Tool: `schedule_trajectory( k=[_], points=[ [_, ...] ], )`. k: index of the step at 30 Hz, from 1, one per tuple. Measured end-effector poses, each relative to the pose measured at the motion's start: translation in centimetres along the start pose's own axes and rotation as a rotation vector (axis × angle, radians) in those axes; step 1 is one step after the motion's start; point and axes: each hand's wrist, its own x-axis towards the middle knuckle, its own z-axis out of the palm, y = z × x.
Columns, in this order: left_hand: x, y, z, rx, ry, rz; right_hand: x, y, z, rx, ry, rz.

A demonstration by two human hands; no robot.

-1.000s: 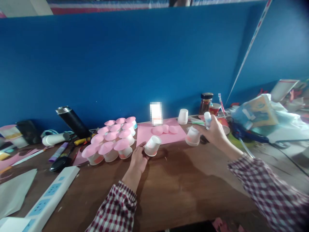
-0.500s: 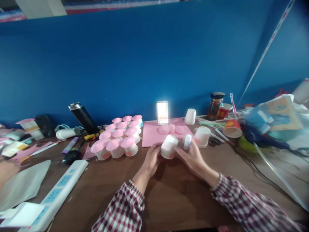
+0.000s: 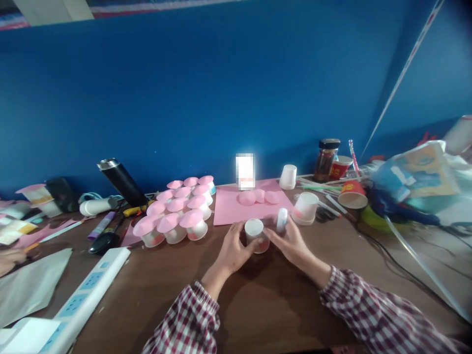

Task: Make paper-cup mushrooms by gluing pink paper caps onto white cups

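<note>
My left hand (image 3: 233,250) is wrapped round a white paper cup (image 3: 254,227) near the middle of the table, its flat white end tilted up. From the other side, my right hand (image 3: 293,242) touches the cup with its fingertips while gripping a small white tube (image 3: 282,219). Behind the cup lies a pink sheet (image 3: 228,209) with several pink paper discs (image 3: 247,198) on it. Several white cups topped with pink paper cones (image 3: 191,218) stand in rows to the left. Another white cup (image 3: 306,207) stands upside down just beyond my right hand.
A white power strip (image 3: 83,300), a computer mouse (image 3: 104,242) and a black bottle (image 3: 121,182) lie left. To the right are a jar (image 3: 326,161), red cups (image 3: 353,194), straws and plastic bags (image 3: 424,177). Another person's hand (image 3: 11,260) is at the left edge.
The held cup has come lower and nearer, and its end now tilts more toward me. My left thumb has moved across its side. The other person's hand has shifted toward the left edge.
</note>
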Motion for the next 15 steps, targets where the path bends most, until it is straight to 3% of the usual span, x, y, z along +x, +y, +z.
schedule_trajectory(
  k=[5,10,15],
  points=[
    [-0.17,-0.29,0.03,0.163,-0.028,0.047,-0.29,0.14,0.06,-0.033,-0.014,-0.02],
    [-0.27,-0.42,0.13,0.014,-0.063,-0.066,-0.22,0.2,-0.32,-0.217,0.009,-0.04],
    [-0.08,0.16,0.08,0.026,-0.026,-0.03,-0.42,0.07,-0.57,-0.303,0.041,-0.044]
  ],
)
